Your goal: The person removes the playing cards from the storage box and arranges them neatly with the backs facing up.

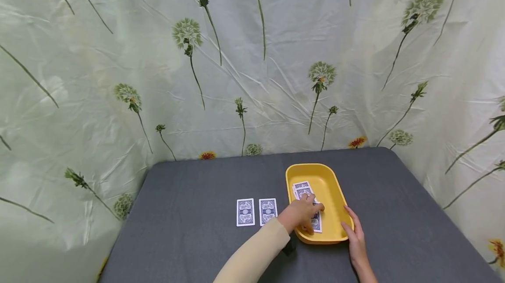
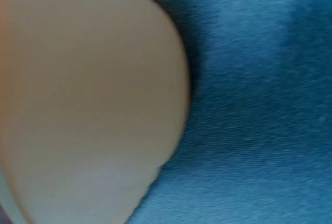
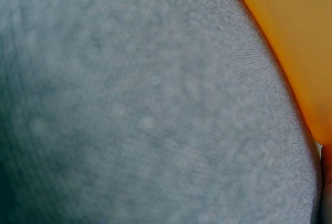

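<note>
My left hand (image 1: 304, 213), in a beige sleeve, reaches into a yellow plastic tray (image 1: 331, 182) in the head view. Its thumb and bent fingers pinch a blue-backed playing card (image 1: 317, 224) low in the tray, hiding part of it. More face-down cards (image 1: 301, 185) overlap just above that hand. At the tray's right rim, my right hand (image 1: 356, 237) grips the edge, thumb over the rim and fingers along the outer side. The left wrist view is mostly filled by the blurred base of the left hand (image 2: 98, 99). The tray's side (image 3: 295, 42) borders the right wrist view.
Two face-down playing cards lie side by side left of the tray, a left one (image 1: 245, 212) and a right one (image 1: 268, 209) partly covered by the left arm. They rest on a dark grey table (image 1: 189, 230). Behind hangs a pale curtain (image 1: 244, 55) printed with dandelions.
</note>
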A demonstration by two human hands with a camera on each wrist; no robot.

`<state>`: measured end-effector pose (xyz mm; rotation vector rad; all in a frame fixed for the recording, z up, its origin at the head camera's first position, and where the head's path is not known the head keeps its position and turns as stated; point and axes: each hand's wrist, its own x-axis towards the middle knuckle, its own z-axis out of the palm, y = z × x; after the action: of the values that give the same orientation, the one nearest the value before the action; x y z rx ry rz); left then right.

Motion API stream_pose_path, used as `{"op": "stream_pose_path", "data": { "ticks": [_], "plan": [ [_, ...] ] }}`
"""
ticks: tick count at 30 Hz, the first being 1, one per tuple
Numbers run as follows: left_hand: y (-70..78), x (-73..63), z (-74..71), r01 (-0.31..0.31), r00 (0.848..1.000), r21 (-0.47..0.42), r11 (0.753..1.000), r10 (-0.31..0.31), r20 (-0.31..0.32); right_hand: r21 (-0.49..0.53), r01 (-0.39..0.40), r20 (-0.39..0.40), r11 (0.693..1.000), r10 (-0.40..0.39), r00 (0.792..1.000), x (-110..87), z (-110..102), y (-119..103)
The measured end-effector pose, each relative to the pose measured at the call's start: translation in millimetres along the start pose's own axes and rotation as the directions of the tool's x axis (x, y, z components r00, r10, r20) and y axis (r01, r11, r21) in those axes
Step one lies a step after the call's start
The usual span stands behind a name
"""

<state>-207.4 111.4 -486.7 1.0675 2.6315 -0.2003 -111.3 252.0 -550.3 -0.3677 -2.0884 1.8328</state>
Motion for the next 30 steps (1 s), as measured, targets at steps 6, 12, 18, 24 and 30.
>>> {"op": "stream_pose_path", "data": {
  "ticks": [6,12,18,24,30],
  "plan": [
    [1.4,-1.2,4.0,-0.042,0.999,0.066,0.997,0.043,-0.021,0.005,-0.028,0.019,1.0,0.028,0.999,0.4,0,-1],
    [2.6,-4.1,-0.4,-0.07,0.997,-0.06,0.996,0.069,-0.027,0.005,-0.069,0.018,0.998,0.069,0.997,-0.4,1,-2],
    [-0.8,-13.3,-16.1,-0.089,0.989,-0.127,0.988,0.073,-0.126,-0.004,-0.057,0.018,0.998,0.057,0.998,2.1,0,-5],
    [-19.1,-37.3,-30.5,-0.125,0.949,-0.176,0.976,0.067,-0.308,-0.005,-0.068,0.001,0.998,0.068,0.998,2.6,1,-5],
    [-55.5,-73.0,-30.1,-0.058,0.929,-0.291,0.955,-0.055,-0.365,-0.034,-0.037,-0.022,0.999,0.037,0.999,-0.7,1,-2]
  ]
}}
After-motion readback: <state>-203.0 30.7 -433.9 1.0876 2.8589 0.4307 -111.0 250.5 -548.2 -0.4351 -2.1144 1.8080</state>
